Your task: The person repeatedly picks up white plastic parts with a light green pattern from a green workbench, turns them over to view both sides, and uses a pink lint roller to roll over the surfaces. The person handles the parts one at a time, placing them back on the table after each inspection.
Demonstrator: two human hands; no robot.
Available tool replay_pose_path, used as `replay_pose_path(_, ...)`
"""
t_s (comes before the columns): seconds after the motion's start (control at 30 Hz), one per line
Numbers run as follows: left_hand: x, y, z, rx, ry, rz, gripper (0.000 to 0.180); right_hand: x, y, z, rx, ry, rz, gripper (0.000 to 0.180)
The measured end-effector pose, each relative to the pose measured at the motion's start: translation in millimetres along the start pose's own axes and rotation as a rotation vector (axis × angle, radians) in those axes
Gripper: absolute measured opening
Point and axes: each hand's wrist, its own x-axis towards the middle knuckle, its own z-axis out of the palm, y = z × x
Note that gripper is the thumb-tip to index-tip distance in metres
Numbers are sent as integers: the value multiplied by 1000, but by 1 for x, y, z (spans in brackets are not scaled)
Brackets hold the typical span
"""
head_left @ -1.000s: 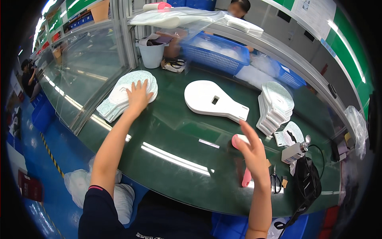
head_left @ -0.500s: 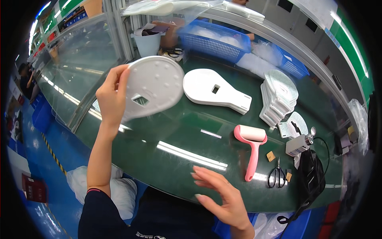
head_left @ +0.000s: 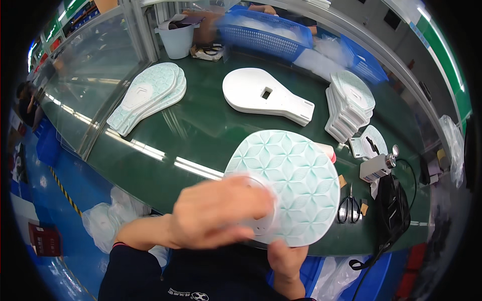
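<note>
Holding patterned white shell (head_left: 293, 183) now close before chest, above desk (head_left: 201, 130) edge, no longer over stack (head_left: 148, 95). My left hand (head_left: 221, 213) clamps handle end, right hand (head_left: 286, 261) supports below. Roller left behind shell.

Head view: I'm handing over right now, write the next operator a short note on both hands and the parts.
Left hand: gripping the round white plastic panel with a teal leaf pattern at its narrow end, above the green table.
Right hand: supporting the panel's lower edge from beneath.
Pile of matching patterned panels: far left.
White paddle-shaped base: centre.
Second pile of panels: right.
Scissors: right.
Done: one panel in hand. Left: both piles.
</note>
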Motion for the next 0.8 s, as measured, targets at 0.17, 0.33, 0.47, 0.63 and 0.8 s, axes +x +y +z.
replay_pose_path(0.17,-7,-9,8,-486,131,-617,71,-10,1,-21,134,394,-164,62)
replay_pose_path(0.33,-16,12,8,-707,84,-617,55,-14,-13,-35,-316,545,-223,65)
replay_pose_path(0.47,-16,27,11,-782,157,-617,40,-2,-30,-33,-83,683,-328,70)
replay_pose_path(0.63,-19,34,10,-801,197,-597,25,-17,-26,-51,-1353,567,-702,109)
replay_pose_path(0.8,-22,29,5,-641,159,-550,20,-15,-20,-47,-1154,594,-712,108)
